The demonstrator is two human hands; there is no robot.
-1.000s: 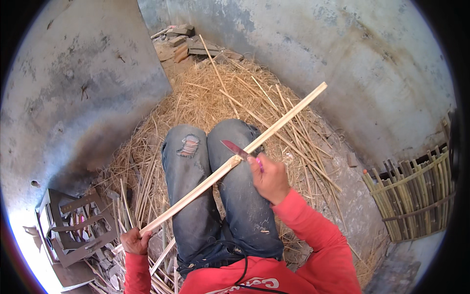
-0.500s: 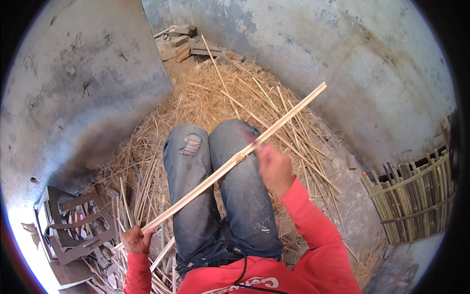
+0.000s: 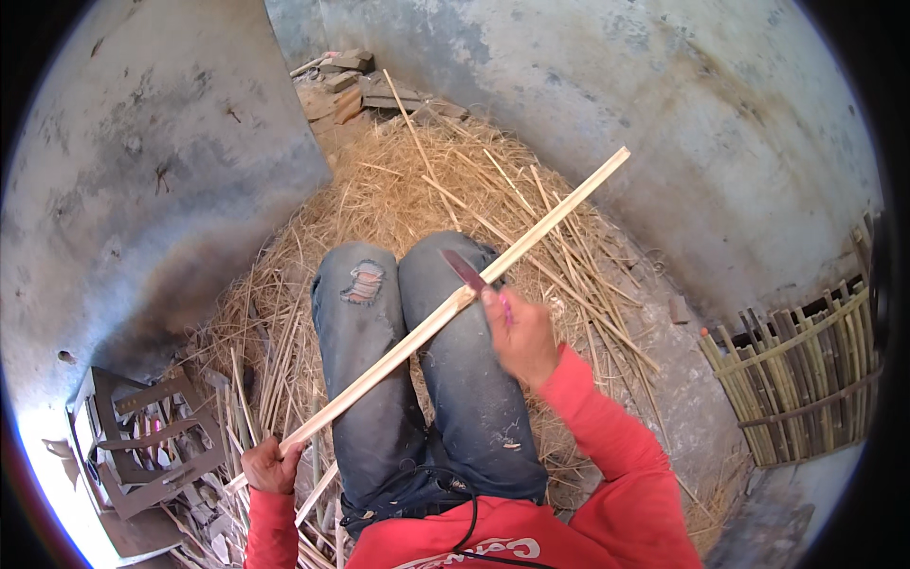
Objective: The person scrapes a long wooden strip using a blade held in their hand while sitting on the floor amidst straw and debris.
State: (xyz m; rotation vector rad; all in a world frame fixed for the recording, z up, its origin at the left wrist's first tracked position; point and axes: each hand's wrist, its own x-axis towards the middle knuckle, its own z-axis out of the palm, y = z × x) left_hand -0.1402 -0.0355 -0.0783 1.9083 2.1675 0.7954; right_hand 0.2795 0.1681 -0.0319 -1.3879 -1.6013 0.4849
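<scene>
A long pale bamboo strip point(image 3: 389, 362) lies aslant across my thighs, its far end up at the right. My left hand point(image 3: 272, 466) is wrapped round its lower end, beside my left leg. In my right hand point(image 3: 524, 334) is a knife with a pink handle; its dark blade point(image 3: 463, 270) crosses the strip just past a rough, raised node point(image 3: 463, 298). The blade points to the upper left, over my right knee. Most of the knife handle is hidden in my fingers.
Shavings point(image 3: 379, 204) and loose bamboo strips point(image 3: 569, 256) cover the floor around my legs. At the left stands a brown frame point(image 3: 156, 427) by the wall. A slatted bamboo piece point(image 3: 806, 379) leans at the right wall; bricks point(image 3: 351, 71) lie in the far corner.
My right hand and the knife have shifted slightly down and left along the strip, towards the node. The strip's far end has risen a little, and my left hand keeps its grip.
</scene>
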